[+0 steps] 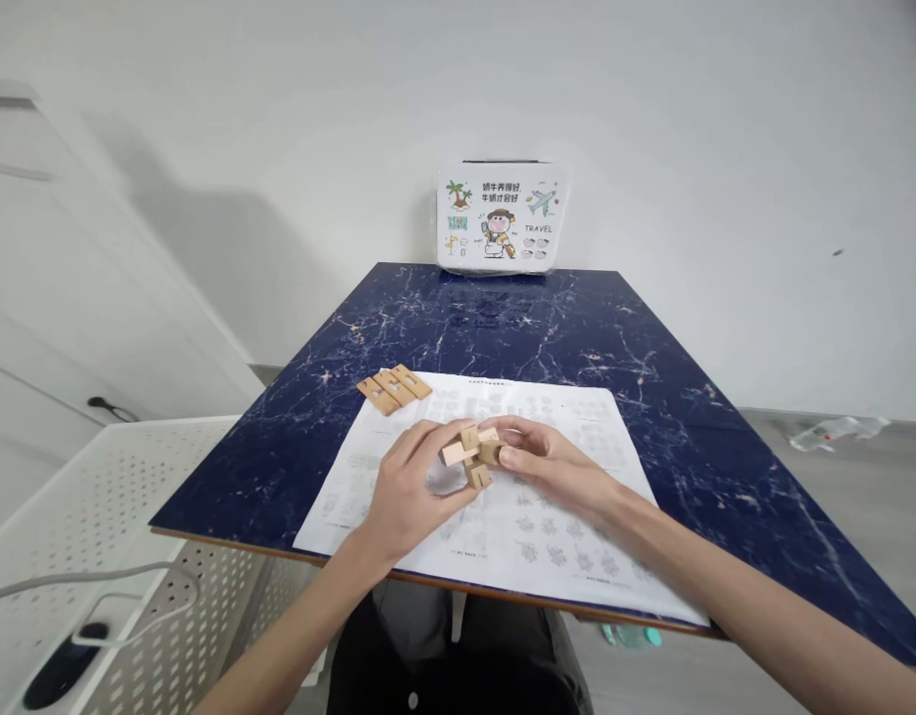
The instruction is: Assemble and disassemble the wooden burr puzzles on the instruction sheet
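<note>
A wooden burr puzzle (471, 455) of interlocking light-brown blocks is held just above a printed sheet. My left hand (411, 487) grips it from the left, thumb at the lower block and fingers at the top. From the right, my right hand (543, 459) pinches the block on that side between thumb and fingers. Beneath both hands lies the white instruction sheet (577, 427), covered in small line drawings. Several flat wooden pieces (395, 388) with cut-out slots lie side by side at the sheet's upper left corner.
A white cartoon-printed case (503, 218) stands at the back of the dark blue marbled table (503, 328), against the wall. To the left is a white perforated surface (152, 477) with a cable and a black object (67, 665). A clear plastic bottle (838, 432) lies on the floor at right.
</note>
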A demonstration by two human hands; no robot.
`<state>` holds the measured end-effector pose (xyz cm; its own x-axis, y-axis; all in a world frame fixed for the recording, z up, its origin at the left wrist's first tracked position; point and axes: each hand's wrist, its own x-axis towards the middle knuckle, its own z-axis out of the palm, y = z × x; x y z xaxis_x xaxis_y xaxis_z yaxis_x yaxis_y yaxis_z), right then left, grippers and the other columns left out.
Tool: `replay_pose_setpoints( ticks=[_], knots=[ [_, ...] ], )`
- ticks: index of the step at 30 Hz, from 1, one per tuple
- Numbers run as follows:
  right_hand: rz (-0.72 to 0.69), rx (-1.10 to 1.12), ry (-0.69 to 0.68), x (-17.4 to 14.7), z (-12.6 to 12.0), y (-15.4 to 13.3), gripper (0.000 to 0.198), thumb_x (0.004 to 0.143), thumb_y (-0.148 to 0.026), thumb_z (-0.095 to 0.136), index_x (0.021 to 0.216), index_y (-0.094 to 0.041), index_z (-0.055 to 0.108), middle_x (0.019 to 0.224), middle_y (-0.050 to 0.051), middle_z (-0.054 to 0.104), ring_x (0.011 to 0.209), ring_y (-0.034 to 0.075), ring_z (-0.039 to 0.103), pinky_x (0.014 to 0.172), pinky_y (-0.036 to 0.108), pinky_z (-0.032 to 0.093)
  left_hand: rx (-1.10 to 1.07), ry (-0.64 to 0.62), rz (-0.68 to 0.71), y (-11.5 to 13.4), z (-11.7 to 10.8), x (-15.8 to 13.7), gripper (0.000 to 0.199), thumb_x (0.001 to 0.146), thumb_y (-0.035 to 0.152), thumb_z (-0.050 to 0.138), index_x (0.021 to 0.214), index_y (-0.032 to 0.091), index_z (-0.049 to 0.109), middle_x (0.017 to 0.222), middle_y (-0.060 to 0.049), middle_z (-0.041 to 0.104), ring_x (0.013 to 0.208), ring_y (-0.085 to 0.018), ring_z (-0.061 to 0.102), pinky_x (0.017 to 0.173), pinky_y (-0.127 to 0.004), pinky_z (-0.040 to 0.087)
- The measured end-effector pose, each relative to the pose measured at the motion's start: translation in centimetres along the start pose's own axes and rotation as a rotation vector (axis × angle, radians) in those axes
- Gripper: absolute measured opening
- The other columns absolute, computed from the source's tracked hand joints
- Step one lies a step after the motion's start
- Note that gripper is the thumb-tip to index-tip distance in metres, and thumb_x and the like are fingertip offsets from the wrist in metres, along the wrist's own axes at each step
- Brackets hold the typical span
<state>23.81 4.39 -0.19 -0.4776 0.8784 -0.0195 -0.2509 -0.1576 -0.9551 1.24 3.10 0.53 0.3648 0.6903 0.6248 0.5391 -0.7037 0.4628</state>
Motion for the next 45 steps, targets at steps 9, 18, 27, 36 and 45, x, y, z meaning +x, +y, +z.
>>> replay_pose_setpoints(
  ticks=[9, 18, 27, 36, 45],
  knots=[
    [-0.112, -0.239, -0.105, -0.4, 0.7, -0.5, 0.047, 0.095, -0.054, 0.073, 0.132, -0.026, 0.06, 0.119, 0.009, 0.074, 0.107, 0.026, 0.07, 0.092, 0.04, 0.054, -0.12, -0.094, -0.088, 0.3, -0.2, 0.1, 0.061, 0.082, 0.023, 0.086, 0.137, 0.03, 0.06, 0.116, -0.004, 0.069, 0.103, -0.024, 0.07, 0.092, -0.036, 0.059],
    [-0.356, -0.854, 0.039, -0.7, 0.8, -0.8, 0.035, 0.11, -0.052, 0.044, 0.098, -0.024, 0.063, 0.095, 0.007, 0.068, 0.085, 0.024, 0.062, 0.08, 0.037, 0.045, -0.237, -0.157, -0.182, 0.5, -0.9, 0.6, 0.066, 0.075, 0.033, 0.094, 0.133, 0.027, 0.062, 0.119, -0.004, 0.07, 0.109, -0.025, 0.069, 0.097, -0.037, 0.056],
    [-0.122, -0.543, -0.096, -0.5, 1.0, -0.9, 0.054, 0.108, -0.063, 0.042, 0.076, -0.021, 0.056, 0.07, 0.001, 0.058, 0.065, 0.015, 0.052, 0.068, 0.031, 0.043, -0.21, -0.181, -0.146, 0.5, -0.8, 0.4, 0.066, 0.079, 0.032, 0.091, 0.137, 0.029, 0.059, 0.119, -0.004, 0.068, 0.105, -0.024, 0.067, 0.095, -0.037, 0.055],
    [0.068, 0.37, 0.362, 1.0, -1.0, -0.9, 0.03, 0.091, -0.047, 0.079, 0.086, -0.02, 0.067, 0.078, -0.001, 0.061, 0.05, 0.006, 0.041, 0.039, 0.017, 0.036, -0.086, -0.115, -0.326, 0.0, 0.2, 0.1, 0.071, 0.087, 0.03, 0.082, 0.146, 0.031, 0.044, 0.13, -0.006, 0.065, 0.106, -0.023, 0.066, 0.099, -0.043, 0.055],
    [-0.089, 0.557, 0.644, 1.7, -3.7, -0.2, 0.029, 0.086, -0.042, 0.083, 0.082, -0.023, 0.061, 0.079, -0.001, 0.065, 0.055, 0.008, 0.05, 0.042, 0.016, 0.047, 0.388, -0.131, -0.308, -5.6, -2.2, 1.4, 0.065, 0.09, 0.05, 0.072, 0.144, 0.022, 0.048, 0.147, -0.017, 0.053, 0.141, -0.041, 0.044, 0.118, -0.062, 0.035]
  ],
)
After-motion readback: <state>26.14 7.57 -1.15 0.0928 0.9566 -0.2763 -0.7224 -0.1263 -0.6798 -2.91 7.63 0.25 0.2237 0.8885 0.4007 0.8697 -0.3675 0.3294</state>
